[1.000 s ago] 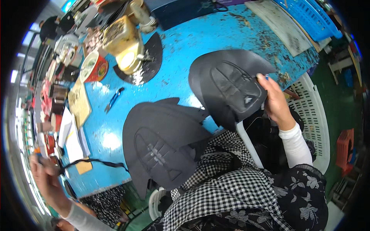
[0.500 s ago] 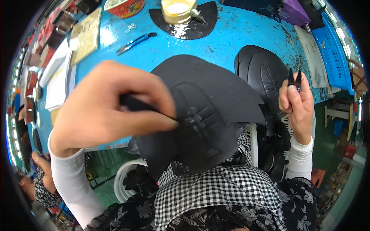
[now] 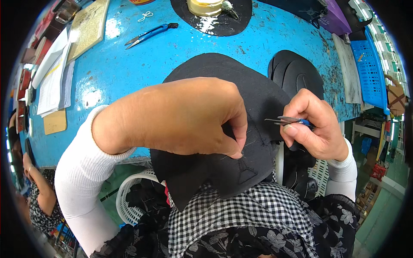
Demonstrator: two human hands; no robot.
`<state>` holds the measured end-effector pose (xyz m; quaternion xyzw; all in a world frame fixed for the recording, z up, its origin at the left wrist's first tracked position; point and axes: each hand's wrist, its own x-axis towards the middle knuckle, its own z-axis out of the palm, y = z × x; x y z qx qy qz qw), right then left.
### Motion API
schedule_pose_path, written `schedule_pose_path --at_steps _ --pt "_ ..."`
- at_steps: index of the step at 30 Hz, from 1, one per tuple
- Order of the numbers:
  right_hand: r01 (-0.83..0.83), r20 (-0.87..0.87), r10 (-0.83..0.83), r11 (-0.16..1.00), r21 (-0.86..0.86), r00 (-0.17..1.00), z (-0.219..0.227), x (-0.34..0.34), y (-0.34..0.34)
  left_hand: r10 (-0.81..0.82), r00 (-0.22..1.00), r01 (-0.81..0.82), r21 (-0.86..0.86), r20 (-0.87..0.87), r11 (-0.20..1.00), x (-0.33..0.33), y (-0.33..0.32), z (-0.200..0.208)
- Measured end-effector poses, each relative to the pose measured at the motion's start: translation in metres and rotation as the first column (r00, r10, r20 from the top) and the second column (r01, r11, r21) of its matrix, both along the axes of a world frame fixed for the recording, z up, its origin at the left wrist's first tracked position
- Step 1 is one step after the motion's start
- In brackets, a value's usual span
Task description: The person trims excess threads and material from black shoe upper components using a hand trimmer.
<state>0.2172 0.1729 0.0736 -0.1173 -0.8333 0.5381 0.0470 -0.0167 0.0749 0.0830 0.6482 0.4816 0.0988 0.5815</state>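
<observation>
A large, matte black sheet piece with stitched outlines lies across the table's near edge and my lap. My left hand is bent over its middle, thumb and fingertips pinched together close to a stitched line; what they pinch is too small to make out. My right hand grips a pair of small thread snips, blades pointing left above the piece's right side. Behind that hand, several black pieces lie in an overlapping stack.
On the blue table lie blue-handled snips and papers. A glue tub with a brush stands on a black piece at the back. A blue basket is right; a white basket sits below left.
My left hand has moved right, down onto the middle of the black piece. My right hand has come inward, and its snips have turned from pointing up to pointing left.
</observation>
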Motion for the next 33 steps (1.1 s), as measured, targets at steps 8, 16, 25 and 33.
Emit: schedule_pose_path --at_steps 8,16,25,33 --pt "0.033 -0.001 -0.033 0.999 -0.014 0.999 -0.003 -0.001 -0.002 0.072 0.995 -0.07 0.033 -0.065 0.997 0.004 -0.006 -0.009" --pt "-0.215 -0.058 0.244 0.926 0.309 0.968 -0.004 -0.011 0.009 0.116 0.992 -0.102 0.222 -0.051 0.97 0.004 -0.006 -0.016" --pt "-0.466 0.118 0.467 0.762 0.45 0.876 0.002 -0.022 0.009 0.153 0.973 -0.064 0.435 -0.173 0.898 0.005 -0.01 -0.018" --pt "-0.275 -0.042 0.335 0.833 0.479 0.941 -0.009 -0.024 0.009 0.169 0.956 -0.035 0.478 -0.241 0.877 -0.013 -0.012 -0.013"
